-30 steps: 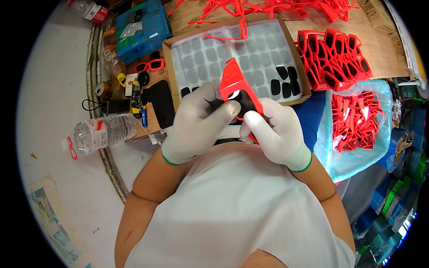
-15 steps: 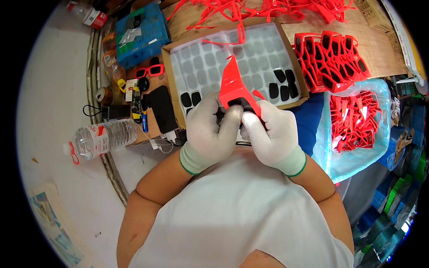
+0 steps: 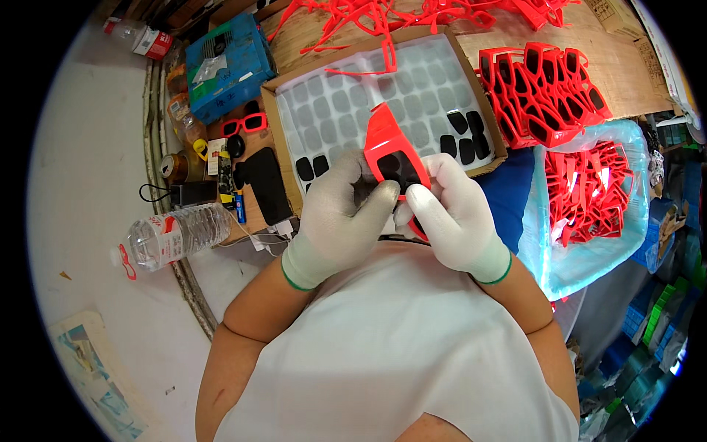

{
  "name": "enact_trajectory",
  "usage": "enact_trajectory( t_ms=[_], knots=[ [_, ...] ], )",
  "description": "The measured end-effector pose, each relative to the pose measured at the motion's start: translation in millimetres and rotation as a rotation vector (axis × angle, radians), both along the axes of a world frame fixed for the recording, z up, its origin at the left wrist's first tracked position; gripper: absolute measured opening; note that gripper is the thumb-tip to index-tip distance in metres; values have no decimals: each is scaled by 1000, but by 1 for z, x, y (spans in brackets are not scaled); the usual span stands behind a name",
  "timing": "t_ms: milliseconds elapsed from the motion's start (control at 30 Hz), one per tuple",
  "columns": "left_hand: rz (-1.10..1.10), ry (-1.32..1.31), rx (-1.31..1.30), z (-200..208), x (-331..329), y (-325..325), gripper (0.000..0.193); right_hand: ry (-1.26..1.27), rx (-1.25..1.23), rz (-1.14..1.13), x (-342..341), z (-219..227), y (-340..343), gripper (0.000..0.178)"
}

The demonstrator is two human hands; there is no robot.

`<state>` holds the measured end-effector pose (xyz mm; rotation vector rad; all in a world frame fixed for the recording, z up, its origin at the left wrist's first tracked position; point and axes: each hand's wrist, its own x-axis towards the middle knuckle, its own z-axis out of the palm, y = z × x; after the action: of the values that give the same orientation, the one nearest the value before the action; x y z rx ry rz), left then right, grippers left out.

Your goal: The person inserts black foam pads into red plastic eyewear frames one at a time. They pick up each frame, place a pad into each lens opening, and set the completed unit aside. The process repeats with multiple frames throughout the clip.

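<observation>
Between both gloved hands I hold a pair of red sunglasses point(image 3: 381, 132), with a dark lens point(image 3: 398, 169) showing in the frame. My left hand point(image 3: 340, 214) grips its left side, thumb on the lens's lower edge. My right hand point(image 3: 455, 214) pinches the other side, its thumb near the lens. Part of the red frame is hidden behind my fingers. Just beyond, a cardboard box point(image 3: 274, 121) holds a pale tray sheet point(image 3: 346, 127) of lens-shaped pockets. Several loose dark lenses point(image 3: 467, 151) lie on the sheet at the right, and others at the left.
Stacked red sunglasses point(image 3: 541, 96) stand at the right, above a blue-lined bin point(image 3: 635, 199) full of red parts. Loose red frames point(image 3: 353, 22) pile up at the back. At left are a blue box point(image 3: 228, 66), a black phone point(image 3: 266, 184) and a plastic bottle point(image 3: 173, 236).
The red sunglasses have turned in my hands, so the lens now faces up more fully. My right hand has shifted slightly, and its fingers are at the frame's edge.
</observation>
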<state>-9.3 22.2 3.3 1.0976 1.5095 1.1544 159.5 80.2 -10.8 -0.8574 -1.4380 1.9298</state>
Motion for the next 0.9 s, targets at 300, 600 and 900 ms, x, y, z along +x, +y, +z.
enact_trajectory(
  t_ms=[300,600,900],
  knots=[
    [70,428,212,4,19,1,14,-262,457,-80,2,10,-3,9],
    [-29,38,144,12,20,11,19,235,-152,177,26,6,13,26],
    [-322,-8,128,15,8,43,43,382,-306,479,56,-5,35,52]
  ],
)
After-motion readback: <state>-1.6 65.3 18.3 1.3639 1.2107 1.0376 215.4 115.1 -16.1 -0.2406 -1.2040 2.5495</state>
